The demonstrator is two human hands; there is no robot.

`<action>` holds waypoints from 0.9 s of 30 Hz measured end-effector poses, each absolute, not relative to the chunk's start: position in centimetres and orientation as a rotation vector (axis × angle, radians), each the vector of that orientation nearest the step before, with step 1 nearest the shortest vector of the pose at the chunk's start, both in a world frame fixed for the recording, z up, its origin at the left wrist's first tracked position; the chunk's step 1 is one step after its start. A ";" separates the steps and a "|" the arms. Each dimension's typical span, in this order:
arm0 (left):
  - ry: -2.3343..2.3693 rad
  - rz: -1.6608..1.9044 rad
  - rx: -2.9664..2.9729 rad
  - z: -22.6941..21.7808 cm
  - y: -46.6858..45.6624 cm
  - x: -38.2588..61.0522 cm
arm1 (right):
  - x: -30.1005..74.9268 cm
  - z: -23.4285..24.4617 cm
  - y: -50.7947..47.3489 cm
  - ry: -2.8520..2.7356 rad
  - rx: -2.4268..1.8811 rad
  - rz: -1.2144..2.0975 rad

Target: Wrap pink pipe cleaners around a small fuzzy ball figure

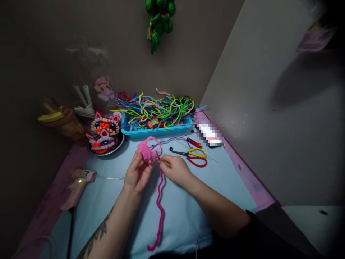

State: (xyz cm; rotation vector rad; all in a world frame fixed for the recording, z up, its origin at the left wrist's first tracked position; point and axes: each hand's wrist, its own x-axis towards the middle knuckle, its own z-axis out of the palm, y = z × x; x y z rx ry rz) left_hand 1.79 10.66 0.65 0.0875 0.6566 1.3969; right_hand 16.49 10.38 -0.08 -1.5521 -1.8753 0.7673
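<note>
Gripped a fuzzy pink bundle (145,151) in the left hand (138,171), with fingers curled around its lower side. Pinched a magenta chenille stem (161,207) between thumb and forefinger of the right hand (176,167), just beside the bundle; could not tell whether joined. Worked above the middle of a pale-blue-covered surface (188,208), with the stem's wavy tail trailing toward the near edge. Had scissors (188,154) lying to the right, with yellow and red handles, and a phone (209,133) beyond. Saw multicoloured chenille stems (172,109) heaped in a blue tray (159,133) behind, two lion-dance heads (104,133) in a bowl (110,151), and a pink glue gun (79,187) with a green light at left. Noticed a green ornament (161,21) against the wall. Could not read the pixelated phone screen.
</note>
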 end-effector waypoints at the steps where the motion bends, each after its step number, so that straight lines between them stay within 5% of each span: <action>1: 0.668 1.390 0.099 0.6 10.7 1.9 | 16.6 -0.1 10.4 -1.815 -1.499 0.749; 8: 0.742 1.340 0.114 -0.2 10.6 2.4 | 17.5 -0.1 10.5 -1.768 -0.989 0.369; 27: 0.704 1.239 0.058 0.1 10.2 3.4 | 17.4 -0.8 11.5 -1.711 -1.081 0.325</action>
